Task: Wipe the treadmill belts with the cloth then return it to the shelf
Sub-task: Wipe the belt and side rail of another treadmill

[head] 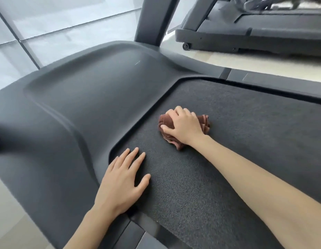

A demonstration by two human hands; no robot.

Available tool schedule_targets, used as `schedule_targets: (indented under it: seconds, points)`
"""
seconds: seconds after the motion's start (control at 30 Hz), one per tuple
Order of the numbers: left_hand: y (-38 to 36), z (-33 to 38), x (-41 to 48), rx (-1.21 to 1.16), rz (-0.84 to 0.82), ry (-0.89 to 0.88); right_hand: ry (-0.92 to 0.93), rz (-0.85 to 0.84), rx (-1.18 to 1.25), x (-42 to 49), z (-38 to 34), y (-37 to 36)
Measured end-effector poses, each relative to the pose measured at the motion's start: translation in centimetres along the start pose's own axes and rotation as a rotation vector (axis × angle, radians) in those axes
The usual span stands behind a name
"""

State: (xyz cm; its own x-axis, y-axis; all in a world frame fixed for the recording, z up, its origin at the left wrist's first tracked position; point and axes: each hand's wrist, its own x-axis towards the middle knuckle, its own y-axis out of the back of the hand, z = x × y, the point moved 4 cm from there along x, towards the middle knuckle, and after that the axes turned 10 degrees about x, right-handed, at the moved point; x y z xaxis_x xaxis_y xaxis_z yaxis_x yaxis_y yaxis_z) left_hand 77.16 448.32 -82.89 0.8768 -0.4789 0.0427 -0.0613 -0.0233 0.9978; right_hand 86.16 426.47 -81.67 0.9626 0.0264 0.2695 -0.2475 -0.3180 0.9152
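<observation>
Forearms enter from the bottom edge, both hands down on the near treadmill belt.

I note the left hand, lower centre, lies flat and fully open, fingers spread, gripping nothing; its heel sits on the belt's edge by the grey motor cover, which I judge a brace while the body leans in. Mid-frame, the right hand is curled over the brown cloth, bunched into a wad and pressed to the belt near the cover's rim; I read the wadding as giving the palm a firm pad for scrubbing. Wiping appears under way at the belt's front end. A second treadmill stands at upper right, well apart, across pale floor. No containers and no shelf are in view.
</observation>
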Motion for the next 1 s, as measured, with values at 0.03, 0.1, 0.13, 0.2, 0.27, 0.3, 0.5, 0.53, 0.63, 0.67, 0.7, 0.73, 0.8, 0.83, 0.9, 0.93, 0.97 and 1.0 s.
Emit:
schedule_targets:
  seconds: [0.03, 0.1, 0.13, 0.2, 0.27, 0.3, 0.5, 0.53, 0.63, 0.67, 0.7, 0.73, 0.8, 0.83, 0.9, 0.93, 0.97, 1.0]
  points:
    - [0.0, 0.1, 0.0, -0.018, 0.001, -0.010, -0.030, 0.012, -0.005, -1.6, 0.3, 0.5]
    - [0.0, 0.3, 0.0, -0.050, 0.003, -0.029, -0.082, 0.012, -0.013, -5.1, -0.3, 1.2]
    - [0.1, 0.3, 0.0, -0.043, 0.000, -0.038, -0.099, 0.009, -0.021, -7.1, -0.9, 1.6]
    - [-0.1, 0.3, -0.1, -0.012, -0.012, -0.059, -0.103, 0.012, -0.028, -11.3, -2.5, 2.6]
    - [-0.2, 0.2, -0.1, -0.002, -0.014, -0.081, -0.105, 0.025, -0.014, -15.6, -3.9, 3.8]
    - [-0.3, 0.2, -0.1, -0.001, -0.021, -0.088, -0.121, 0.028, -0.006, -17.6, -4.4, 4.3]
    - [-0.6, 1.0, -0.6, -0.005, -0.054, -0.150, -0.346, 0.010, -0.026, -27.4, -6.4, 6.5]
    - [-0.4, 1.6, -1.2, -0.023, -0.055, -0.178, -0.394, -0.012, -0.027, -28.7, -6.1, 7.0]
    - [0.4, 5.0, -4.2, -0.076, -0.071, -0.320, -0.575, -0.016, -0.057, -32.9, -3.5, 8.9]
    - [0.6, 6.3, -5.2, -0.082, -0.082, -0.358, -0.629, 0.014, -0.074, -34.3, -2.8, 9.7]
    - [0.7, 7.8, -6.0, -0.084, -0.095, -0.389, -0.679, 0.041, -0.087, -35.6, -2.2, 10.6]
    - [0.7, 9.2, -6.9, -0.082, -0.108, -0.419, -0.723, 0.059, -0.103, -36.7, -1.7, 11.4]
    - [0.8, 12.5, -8.6, -0.079, -0.121, -0.511, -0.792, 0.066, -0.142, -38.8, -1.2, 12.8]
    - [0.9, 14.2, -9.6, -0.082, -0.123, -0.570, -0.810, 0.074, -0.162, -39.7, -1.2, 13.5]
    - [1.3, 17.3, -11.6, -0.086, -0.122, -0.681, -0.845, 0.106, -0.172, -41.9, -1.7, 14.9]
    - [1.5, 18.6, -12.6, -0.089, -0.114, -0.724, -0.865, 0.118, -0.173, -43.3, -2.1, 15.4]
    - [1.7, 19.9, -13.4, -0.097, -0.102, -0.761, -0.884, 0.126, -0.179, -44.8, -2.5, 15.9]
    - [1.9, 21.0, -14.2, -0.108, -0.088, -0.796, -0.902, 0.133, -0.189, -46.4, -2.9, 16.2]
